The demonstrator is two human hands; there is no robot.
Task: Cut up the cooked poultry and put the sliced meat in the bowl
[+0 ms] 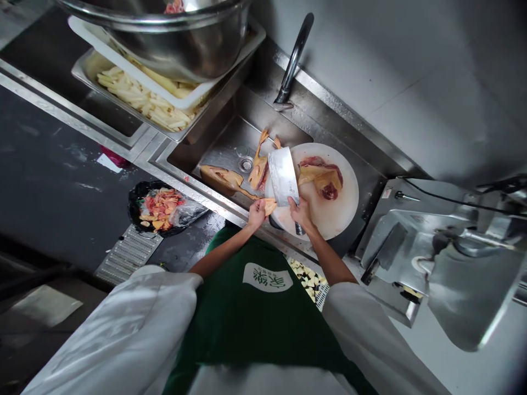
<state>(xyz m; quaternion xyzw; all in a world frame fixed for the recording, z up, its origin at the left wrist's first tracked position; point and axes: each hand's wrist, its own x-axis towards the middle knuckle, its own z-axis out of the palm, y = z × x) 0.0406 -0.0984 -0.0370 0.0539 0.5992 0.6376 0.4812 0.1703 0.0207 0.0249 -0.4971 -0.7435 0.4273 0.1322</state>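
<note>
My left hand (257, 214) is closed on the yellowish foot (270, 206) of a plucked duck, at the near left edge of a round white cutting board (348, 208). The duck (222, 176) lies in the sink with its leg stretched toward my hand. In my right hand (301, 213) is a broad-bladed cleaver (283, 175), gripped where blade and handle meet. Its blade covers the board's left part, close to the foot. Another plucked bird (258, 170) lies beside the board, partly hidden by the blade. A cut piece of skin-on meat (325, 178) rests on the board.
A faucet (294, 60) rises behind the steel sink (197, 145). To the left, a large metal bowl (177, 46) sits on stacked trays of pale strips (135, 99). A metal slicing machine (436, 247) stands right. A black-lined bin of scraps (160, 208) is on the floor.
</note>
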